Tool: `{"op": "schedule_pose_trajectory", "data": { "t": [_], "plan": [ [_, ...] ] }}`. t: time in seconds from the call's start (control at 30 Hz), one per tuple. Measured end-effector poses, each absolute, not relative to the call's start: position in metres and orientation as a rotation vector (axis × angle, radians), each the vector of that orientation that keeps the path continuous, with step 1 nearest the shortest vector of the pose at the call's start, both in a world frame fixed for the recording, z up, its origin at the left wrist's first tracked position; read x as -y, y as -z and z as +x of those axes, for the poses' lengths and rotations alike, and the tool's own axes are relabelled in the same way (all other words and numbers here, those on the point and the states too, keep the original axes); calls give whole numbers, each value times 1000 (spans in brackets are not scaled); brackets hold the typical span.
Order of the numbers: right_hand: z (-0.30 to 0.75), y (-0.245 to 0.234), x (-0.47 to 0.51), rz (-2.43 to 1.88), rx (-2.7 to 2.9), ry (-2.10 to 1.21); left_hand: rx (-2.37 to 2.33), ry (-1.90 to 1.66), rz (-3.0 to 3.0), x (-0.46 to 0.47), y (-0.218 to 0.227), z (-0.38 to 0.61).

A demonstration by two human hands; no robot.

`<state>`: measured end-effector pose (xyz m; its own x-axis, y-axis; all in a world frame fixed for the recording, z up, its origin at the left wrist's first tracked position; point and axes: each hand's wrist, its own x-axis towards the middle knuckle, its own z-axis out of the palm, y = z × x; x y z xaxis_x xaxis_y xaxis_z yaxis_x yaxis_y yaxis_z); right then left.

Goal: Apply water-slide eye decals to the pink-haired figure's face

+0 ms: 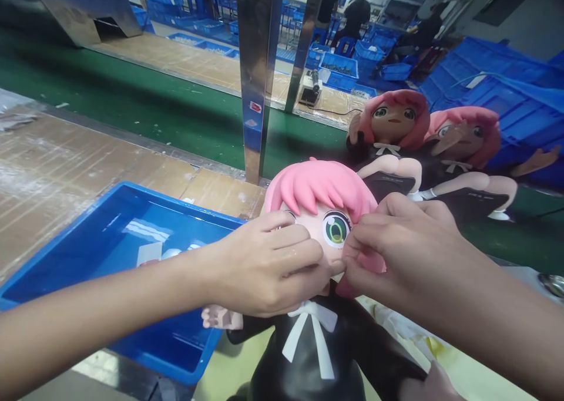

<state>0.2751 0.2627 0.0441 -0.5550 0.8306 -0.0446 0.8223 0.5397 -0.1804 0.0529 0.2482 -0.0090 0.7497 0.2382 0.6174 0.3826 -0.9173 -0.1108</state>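
A large doll figure (311, 342) with pink hair, a green eye, a black dress and a white bow stands upright in front of me. Across its lower face lies my left hand (275, 263), fingers curled, covering the mouth and most of one eye. My right hand (388, 242) is closed in a pinch at the other cheek, beside the hair. The fingertips of both hands come close together near the chin. Whatever they pinch there is too small or hidden to make out.
At left sits a blue tray (132, 192) with a few small pale pieces in it. Two similar figures (394, 122) sit behind on the right, near stacked blue crates (489, 66). A metal post (255, 84) rises beyond the green conveyor belt (176, 134). People work farther back.
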Motion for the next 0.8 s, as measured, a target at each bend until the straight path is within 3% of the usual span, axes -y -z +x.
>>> {"op": "schedule_pose_trajectory", "data": {
  "t": [0.47,0.8],
  "plan": [
    [285,-30,-263,-1288,2691,182,507,984,-2708,-259,24,65],
    [308,-48,-254,-1338,2551,36,497,1021,-2692,-258,25,64]
  ]
}}
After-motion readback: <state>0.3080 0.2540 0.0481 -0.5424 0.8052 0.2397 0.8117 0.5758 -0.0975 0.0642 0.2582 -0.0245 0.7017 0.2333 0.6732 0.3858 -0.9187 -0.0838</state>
